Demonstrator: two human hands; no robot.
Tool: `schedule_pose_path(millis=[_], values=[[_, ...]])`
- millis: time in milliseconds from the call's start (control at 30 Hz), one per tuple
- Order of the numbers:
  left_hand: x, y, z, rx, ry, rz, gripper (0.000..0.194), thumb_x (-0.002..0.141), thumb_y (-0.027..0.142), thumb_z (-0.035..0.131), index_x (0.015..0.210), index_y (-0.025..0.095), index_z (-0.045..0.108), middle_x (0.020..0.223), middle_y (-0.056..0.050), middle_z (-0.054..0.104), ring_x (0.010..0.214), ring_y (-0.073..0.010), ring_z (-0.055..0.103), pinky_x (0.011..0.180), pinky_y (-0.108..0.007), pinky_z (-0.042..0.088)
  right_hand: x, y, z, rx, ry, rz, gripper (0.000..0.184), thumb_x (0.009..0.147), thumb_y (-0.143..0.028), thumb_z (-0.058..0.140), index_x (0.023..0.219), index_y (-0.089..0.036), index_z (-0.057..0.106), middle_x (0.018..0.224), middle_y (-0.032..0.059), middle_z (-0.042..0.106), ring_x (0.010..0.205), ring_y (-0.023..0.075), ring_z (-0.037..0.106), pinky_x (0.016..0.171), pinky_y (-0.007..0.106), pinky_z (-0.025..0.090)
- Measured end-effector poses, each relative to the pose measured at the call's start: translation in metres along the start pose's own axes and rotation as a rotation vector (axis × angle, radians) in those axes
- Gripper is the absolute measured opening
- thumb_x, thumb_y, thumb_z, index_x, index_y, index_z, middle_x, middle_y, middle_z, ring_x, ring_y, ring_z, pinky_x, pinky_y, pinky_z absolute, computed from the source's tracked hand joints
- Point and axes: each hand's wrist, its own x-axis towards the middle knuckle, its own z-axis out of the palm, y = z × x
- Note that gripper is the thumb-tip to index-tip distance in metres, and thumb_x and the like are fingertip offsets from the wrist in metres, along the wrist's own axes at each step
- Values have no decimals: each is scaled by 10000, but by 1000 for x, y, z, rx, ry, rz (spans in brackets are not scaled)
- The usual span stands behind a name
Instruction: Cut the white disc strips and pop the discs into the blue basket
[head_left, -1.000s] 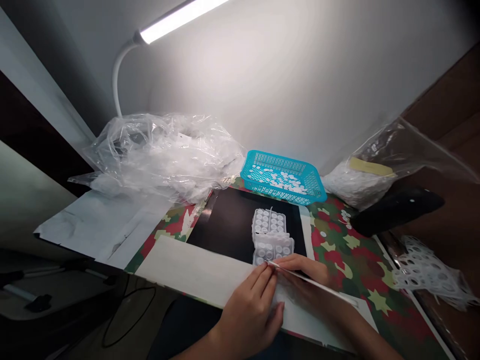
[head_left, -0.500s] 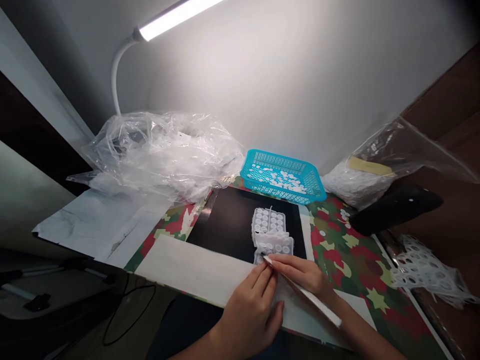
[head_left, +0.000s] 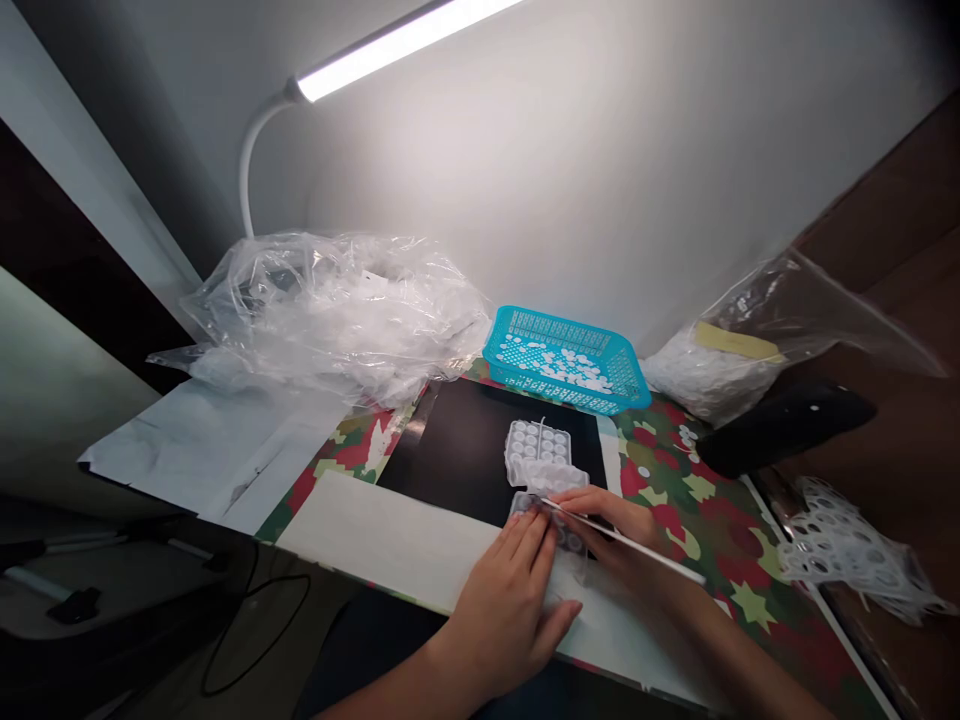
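Observation:
My right hand (head_left: 619, 530) is closed around a slim white stick-like tool (head_left: 637, 546), whose tip meets a translucent plastic tray (head_left: 556, 446) of small round white pieces. What kind of tool it is I cannot make out. Beside the tip, my left hand (head_left: 504, 605) lies with its fingers stretched out on the near part of the tray, thumb spread apart. A crumpled flap (head_left: 555, 476) crosses the tray's middle. Under the far part of the tray is a black sheet (head_left: 457, 440). Some of the tray's near end is hidden by my hands.
Behind the sheet stands a blue basket (head_left: 626, 360) with white round pieces. A large clear plastic bag (head_left: 352, 310) lies at left, a filled bag (head_left: 697, 375) at right. A black object (head_left: 787, 428) and perforated white scraps (head_left: 844, 550) are on the right. A lamp (head_left: 405, 50) shines above.
The white stick has swung to a flatter angle, and my right hand has moved slightly up and right. My left fingers have spread flatter over the tray. The view has shifted a little.

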Motion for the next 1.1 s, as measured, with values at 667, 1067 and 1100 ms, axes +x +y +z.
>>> schedule_pose_path(millis=[667, 1067, 1100], values=[[-19, -2, -2, 162, 57, 62, 568, 921, 428, 407, 1364, 74, 397, 1411, -135, 419, 1315, -265, 353, 1058, -349, 361, -16, 0, 2, 144, -156, 63, 212, 916, -236, 500, 1075, -247, 639, 1105, 55, 670, 999, 181, 654, 863, 276, 531], [-18, -2, -3, 146, 48, 63, 554, 924, 417, 402, 1352, 66, 412, 1413, -139, 415, 1317, -269, 353, 1061, -352, 360, -22, 7, 6, 87, -161, 34, 239, 914, -198, 483, 1100, -248, 623, 1126, 56, 665, 1017, 179, 649, 873, 279, 534], [-18, -2, -3, 147, 45, 64, 556, 925, 418, 401, 1353, 64, 411, 1413, -142, 413, 1318, -270, 351, 1063, -355, 359, -23, 8, 6, 80, -166, 31, 242, 912, -195, 487, 1106, -248, 622, 1128, 57, 665, 1017, 179, 649, 873, 279, 535]])
